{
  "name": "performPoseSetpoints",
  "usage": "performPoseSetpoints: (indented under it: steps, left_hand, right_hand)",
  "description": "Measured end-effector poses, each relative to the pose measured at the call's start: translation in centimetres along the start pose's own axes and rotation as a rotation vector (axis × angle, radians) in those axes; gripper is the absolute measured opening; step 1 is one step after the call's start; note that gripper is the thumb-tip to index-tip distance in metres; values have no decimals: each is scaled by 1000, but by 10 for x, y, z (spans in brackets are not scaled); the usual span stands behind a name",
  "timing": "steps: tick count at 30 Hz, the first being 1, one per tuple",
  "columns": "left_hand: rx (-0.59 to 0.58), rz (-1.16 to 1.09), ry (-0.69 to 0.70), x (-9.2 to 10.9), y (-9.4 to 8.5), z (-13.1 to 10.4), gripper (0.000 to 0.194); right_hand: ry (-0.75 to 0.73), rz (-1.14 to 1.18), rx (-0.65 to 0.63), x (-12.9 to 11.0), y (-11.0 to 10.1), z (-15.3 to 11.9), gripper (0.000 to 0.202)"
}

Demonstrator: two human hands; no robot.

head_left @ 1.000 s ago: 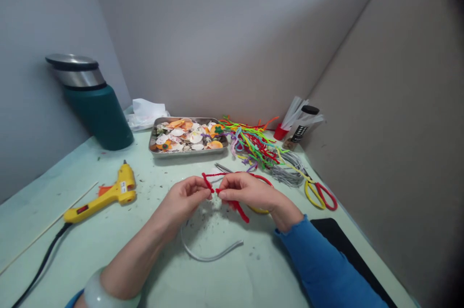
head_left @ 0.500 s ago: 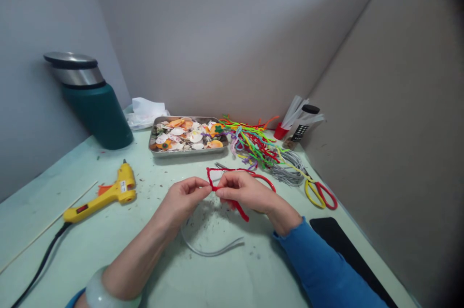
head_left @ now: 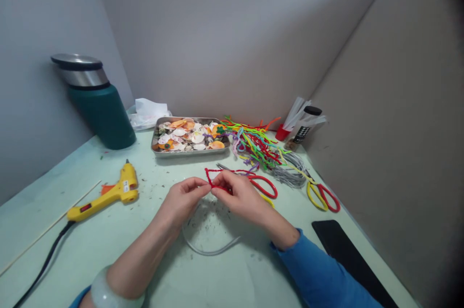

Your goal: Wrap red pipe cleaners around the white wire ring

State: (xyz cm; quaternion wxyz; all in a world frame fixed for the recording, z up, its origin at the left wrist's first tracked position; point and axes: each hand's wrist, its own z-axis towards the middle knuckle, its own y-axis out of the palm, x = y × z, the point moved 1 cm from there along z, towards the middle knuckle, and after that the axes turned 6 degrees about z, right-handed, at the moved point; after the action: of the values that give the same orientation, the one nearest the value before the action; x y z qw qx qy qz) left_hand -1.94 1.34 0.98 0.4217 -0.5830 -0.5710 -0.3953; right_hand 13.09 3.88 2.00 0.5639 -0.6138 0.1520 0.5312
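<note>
A bent red pipe cleaner (head_left: 208,175) is pinched between my two hands above the middle of the table. My left hand (head_left: 186,197) closes thumb and forefinger on it near a bend. Right beside that, my right hand (head_left: 235,192) pinches it too, fingertips almost touching the left ones. One thin red length runs off to the right behind my right hand. Scissors with red and yellow handles (head_left: 266,186) lie just behind the right hand, partly covered by it. Below my hands a grey wire (head_left: 210,253) curves on the table.
At the back stand a metal tray (head_left: 188,154) of shells, a pile of coloured pipe cleaners (head_left: 257,146), a grey wire coil (head_left: 290,172) and a jar (head_left: 308,122). A yellow glue gun (head_left: 108,199), a thin stick (head_left: 50,227) and a green bottle (head_left: 105,114) are left; more scissors (head_left: 322,197) and a black slab (head_left: 348,250) right.
My right hand has turned and drawn in against the left fingertips. The loose red end that hung below it is now out of sight. The view has shifted slightly.
</note>
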Motion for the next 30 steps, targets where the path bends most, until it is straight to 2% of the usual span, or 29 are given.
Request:
performPoseSetpoints:
  steps: [4, 9, 16, 23, 30]
  left_hand:
    - [-18, -30, -20, -2, 1, 1, 23]
    - [-48, -71, 3, -2, 2, 3, 25]
    - [-39, -67, 2, -2, 1, 1, 26]
    - [-5, -14, 125, -7, -1, 6, 24]
    - [28, 20, 129, -2, -2, 2, 20]
  right_hand:
    - [-59, -133, 103, 0, 8, -2, 6]
    - [-104, -182, 195, 2, 14, -3, 6]
    - [-74, -96, 163, 0, 12, -2, 4]
    - [-27, -81, 191, 2, 14, -2, 5]
    - [66, 140, 163, 9, 14, 2, 6]
